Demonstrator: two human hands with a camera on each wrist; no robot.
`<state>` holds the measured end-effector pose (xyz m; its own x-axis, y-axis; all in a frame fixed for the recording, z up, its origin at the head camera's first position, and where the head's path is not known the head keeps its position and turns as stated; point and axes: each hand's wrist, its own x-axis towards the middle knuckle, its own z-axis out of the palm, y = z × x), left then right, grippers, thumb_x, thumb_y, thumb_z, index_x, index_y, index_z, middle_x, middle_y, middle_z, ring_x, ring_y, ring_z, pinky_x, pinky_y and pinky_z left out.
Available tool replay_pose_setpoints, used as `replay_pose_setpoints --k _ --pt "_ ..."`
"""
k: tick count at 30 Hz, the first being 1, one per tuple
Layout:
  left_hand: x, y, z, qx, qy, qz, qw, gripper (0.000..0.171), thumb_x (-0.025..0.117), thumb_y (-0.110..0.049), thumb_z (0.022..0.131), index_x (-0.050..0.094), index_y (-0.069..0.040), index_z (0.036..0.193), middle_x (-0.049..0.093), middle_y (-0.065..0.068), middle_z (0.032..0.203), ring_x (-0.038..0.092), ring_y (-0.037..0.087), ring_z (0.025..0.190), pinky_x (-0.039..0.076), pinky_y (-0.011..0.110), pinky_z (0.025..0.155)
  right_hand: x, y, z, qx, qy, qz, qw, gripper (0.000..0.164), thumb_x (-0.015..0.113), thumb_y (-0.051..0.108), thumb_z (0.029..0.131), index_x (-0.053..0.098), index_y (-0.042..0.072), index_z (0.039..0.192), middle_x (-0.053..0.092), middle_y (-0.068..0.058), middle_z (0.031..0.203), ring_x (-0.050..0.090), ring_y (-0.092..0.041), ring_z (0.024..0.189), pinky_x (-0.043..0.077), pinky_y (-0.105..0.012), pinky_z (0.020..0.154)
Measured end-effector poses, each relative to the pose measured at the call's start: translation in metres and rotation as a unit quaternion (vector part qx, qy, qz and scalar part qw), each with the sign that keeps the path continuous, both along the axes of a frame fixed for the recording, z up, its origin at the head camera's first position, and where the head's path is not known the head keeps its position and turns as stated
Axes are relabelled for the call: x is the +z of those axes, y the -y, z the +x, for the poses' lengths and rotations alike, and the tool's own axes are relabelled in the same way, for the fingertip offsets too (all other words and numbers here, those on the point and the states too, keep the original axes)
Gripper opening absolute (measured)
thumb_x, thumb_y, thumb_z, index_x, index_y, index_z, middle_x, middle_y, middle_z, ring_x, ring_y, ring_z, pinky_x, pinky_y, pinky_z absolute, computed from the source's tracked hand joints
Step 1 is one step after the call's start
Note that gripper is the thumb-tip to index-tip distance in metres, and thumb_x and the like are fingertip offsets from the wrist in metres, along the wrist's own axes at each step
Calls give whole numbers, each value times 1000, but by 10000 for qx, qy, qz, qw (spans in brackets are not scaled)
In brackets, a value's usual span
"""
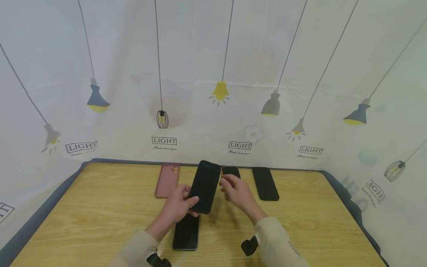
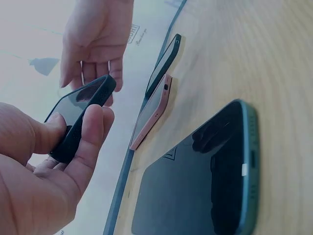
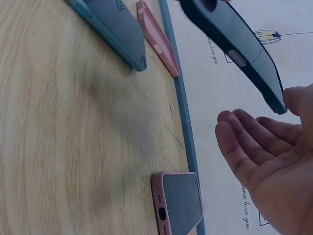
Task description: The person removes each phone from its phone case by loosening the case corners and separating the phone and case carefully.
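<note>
My left hand (image 1: 178, 203) grips a smartphone in a black case (image 1: 207, 187) by its lower end, thumb on the front and fingers behind. The phone is tilted up above the table. Beside its right edge is my right hand (image 1: 239, 193), its fingers loosely bent in the right wrist view and nothing in its palm. The right thumb (image 3: 295, 100) is close to the phone's corner; whether it touches cannot be told. Below the left hand, a phone with a teal edge (image 2: 195, 176) lies screen up on the table.
A pink phone case (image 1: 168, 181) lies at the back left of the wooden table (image 1: 100, 215). Behind the right hand lies a phone in a pink case (image 3: 182, 200). Farther right is a black phone (image 1: 265, 184). A printed white curtain (image 1: 200, 126) hangs behind the table.
</note>
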<state>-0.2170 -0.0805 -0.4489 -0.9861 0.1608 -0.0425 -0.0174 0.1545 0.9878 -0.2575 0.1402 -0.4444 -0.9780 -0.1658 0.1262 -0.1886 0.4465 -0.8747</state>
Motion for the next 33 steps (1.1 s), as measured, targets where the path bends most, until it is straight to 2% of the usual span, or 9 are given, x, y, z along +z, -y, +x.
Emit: replay_pose_setpoints --k 3,5,8,12,19,21,26,30,33 --pt "-3 -1 5 -112 -9 64 9999 20 58 7 101 49 9 118 58 19 90 71 31 70 62 49 63 2 1 -1 0 366 -486 9981 31 56 16 108 64 -4 130 73 -16 99 71 -35 86 58 -39 68" --pt "-4 -3 7 -212 -7 99 9997 18 59 7 101 48 7 115 50 11 79 69 29 66 62 49 63 3 2 -2 -16 566 -748 9956 27 55 17 108 65 -4 122 72 -14 92 71 -40 84 58 -39 66" --pt "-6 -5 10 -316 -39 182 9993 18 61 6 100 48 6 112 44 5 74 69 29 65 62 49 63 4 3 -2 -58 662 -990 9929 21 54 15 108 64 -3 104 67 -14 85 71 -45 83 53 -35 62" --pt "-6 -6 13 -440 -49 163 9989 19 64 5 99 47 4 108 50 8 78 71 31 69 63 49 64 4 4 -1 -105 557 -1083 9925 23 55 12 108 59 0 89 63 -18 78 69 -43 77 47 -31 57" --pt "-5 -6 14 -914 191 111 9956 20 64 1 99 52 5 115 74 22 103 76 33 82 63 47 68 8 7 1 -89 510 -1177 9917 30 53 9 107 53 -1 78 57 -14 67 61 -30 61 42 -27 52" --pt "-7 -6 13 -1002 196 116 9947 21 64 1 99 52 5 115 74 24 105 76 34 84 63 47 69 9 7 1 -66 522 -1144 9920 27 52 7 107 58 -3 83 58 -11 66 61 -27 60 42 -27 52" --pt "-8 -4 14 -1036 33 -64 9946 19 64 1 99 51 4 113 74 25 108 75 34 87 63 44 68 11 0 -1 54 542 -854 9949 22 51 3 104 71 -7 108 67 -9 72 67 -21 62 52 -29 57" --pt "-8 -3 14 -1038 -125 -209 9943 22 65 2 98 52 5 115 73 26 109 75 34 89 62 42 67 14 -5 -3 225 547 -715 9957 24 51 2 102 70 -7 111 68 -14 77 68 -16 62 62 -42 67" --pt "-8 -3 14 -1034 -111 -215 9943 23 65 3 98 52 5 117 73 26 108 75 33 88 62 42 65 15 -6 -4 305 504 -688 9959 27 51 0 99 70 -9 116 68 -16 78 71 -21 65 62 -51 73"
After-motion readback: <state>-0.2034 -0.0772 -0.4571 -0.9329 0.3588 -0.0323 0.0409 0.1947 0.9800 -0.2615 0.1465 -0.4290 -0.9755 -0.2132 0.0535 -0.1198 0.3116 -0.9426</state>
